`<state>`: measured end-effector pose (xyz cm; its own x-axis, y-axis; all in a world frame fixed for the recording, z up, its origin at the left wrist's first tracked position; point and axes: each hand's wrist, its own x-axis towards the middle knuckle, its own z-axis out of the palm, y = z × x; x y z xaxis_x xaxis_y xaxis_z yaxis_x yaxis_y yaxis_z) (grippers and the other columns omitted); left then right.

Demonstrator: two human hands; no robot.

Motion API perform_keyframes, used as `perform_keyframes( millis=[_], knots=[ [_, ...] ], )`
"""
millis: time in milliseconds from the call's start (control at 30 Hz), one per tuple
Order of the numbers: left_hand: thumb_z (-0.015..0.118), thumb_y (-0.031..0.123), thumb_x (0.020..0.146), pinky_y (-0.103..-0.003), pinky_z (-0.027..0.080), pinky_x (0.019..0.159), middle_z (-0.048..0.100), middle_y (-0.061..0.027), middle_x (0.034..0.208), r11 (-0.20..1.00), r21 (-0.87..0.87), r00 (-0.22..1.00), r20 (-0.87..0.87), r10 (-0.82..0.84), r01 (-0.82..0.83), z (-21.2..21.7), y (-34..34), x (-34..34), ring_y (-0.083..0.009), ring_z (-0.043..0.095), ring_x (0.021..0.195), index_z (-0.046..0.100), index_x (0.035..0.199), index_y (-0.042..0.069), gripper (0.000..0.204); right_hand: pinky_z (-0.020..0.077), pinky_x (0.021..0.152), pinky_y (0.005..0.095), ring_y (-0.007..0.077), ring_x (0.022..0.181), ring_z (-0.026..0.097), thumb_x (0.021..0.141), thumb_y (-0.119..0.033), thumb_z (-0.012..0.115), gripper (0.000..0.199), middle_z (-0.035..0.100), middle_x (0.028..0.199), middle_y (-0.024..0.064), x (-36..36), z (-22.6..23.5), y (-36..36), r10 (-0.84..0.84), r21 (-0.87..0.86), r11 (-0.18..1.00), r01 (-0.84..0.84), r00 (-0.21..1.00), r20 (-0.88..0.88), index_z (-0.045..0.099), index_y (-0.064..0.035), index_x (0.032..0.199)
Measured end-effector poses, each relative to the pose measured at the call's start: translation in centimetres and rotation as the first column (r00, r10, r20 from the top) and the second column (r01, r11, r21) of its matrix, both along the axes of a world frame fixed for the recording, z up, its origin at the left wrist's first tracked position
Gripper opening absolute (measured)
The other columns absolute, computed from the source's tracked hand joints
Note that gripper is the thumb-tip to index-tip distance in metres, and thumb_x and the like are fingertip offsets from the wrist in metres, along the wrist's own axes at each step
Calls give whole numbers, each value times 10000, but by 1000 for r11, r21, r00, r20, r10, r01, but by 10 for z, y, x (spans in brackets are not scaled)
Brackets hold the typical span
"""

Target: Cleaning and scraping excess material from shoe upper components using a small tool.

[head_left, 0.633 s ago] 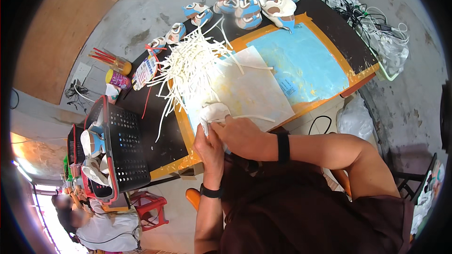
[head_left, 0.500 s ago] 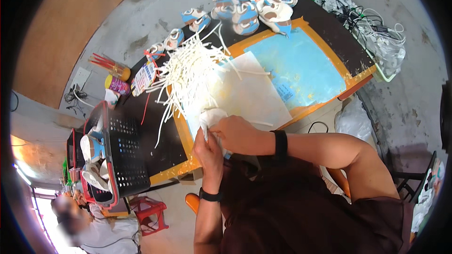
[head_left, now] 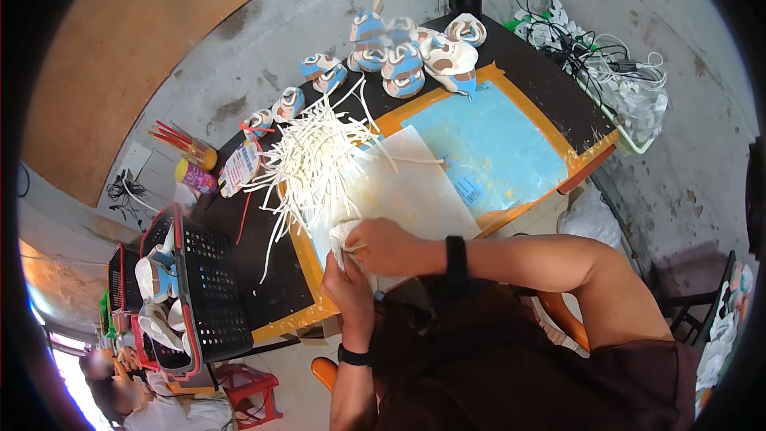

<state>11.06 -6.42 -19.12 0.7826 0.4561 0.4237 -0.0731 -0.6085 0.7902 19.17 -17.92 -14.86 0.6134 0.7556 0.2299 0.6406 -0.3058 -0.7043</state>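
My left hand point(head_left: 349, 295) is closed on the lower edge of a white shoe upper point(head_left: 341, 235), held over the near edge of the work table. From the right, my right hand point(head_left: 389, 246) also grips the piece, its bent fingers partly hiding it. Just beyond lies a loose heap of white cord strips point(head_left: 315, 156). A pale sheet point(head_left: 411, 183) spreads under the hands and part of the heap. Along the table's back stand several stacked shoe uppers point(head_left: 403, 72) in white, blue and brown.
At left stands a black perforated basket point(head_left: 211, 287) holding shoe uppers. Near it are a yellow-and-purple can point(head_left: 195, 176) and a jar of red-handled sticks point(head_left: 201, 153). A blue mat point(head_left: 511, 144) is taped down at right. Tangled cables point(head_left: 610, 64) fill a far-right bin. Another person point(head_left: 152, 399) sits lower left.
The view has tilted, so the table and its things sit lower in the picture. Both hands stay on the white shoe upper, with the right fingers shifted slightly along it.
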Motion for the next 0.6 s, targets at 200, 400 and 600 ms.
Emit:
perform_keyframes(
  millis=[200,400,600],
  knots=[
    [511,49,934,-317,445,538,617,-162,712,993,87,996,-7,85,-84,2,-3,0,-121,556,621,584,996,-70,152,516,629,300,201,732,685,789,-117,612,275,682,782,203,10,-8,-11,77,126,992,21,689,-720,669,56,996],
    [512,45,931,-312,458,577,625,-156,742,987,127,994,48,94,-100,-12,0,6,-133,571,662,584,972,-57,131,512,580,406,308,666,660,789,-83,556,146,659,729,190,-10,-3,-4,15,1,1000,-15,999,-37,669,5,821],
    [520,7,887,-427,456,595,602,-249,779,997,47,992,114,48,-54,-20,5,5,-426,597,717,601,989,-46,140,492,569,431,366,651,633,766,-69,551,135,639,681,192,-4,2,2,176,-129,981,-147,950,257,653,-6,706]
  ],
)
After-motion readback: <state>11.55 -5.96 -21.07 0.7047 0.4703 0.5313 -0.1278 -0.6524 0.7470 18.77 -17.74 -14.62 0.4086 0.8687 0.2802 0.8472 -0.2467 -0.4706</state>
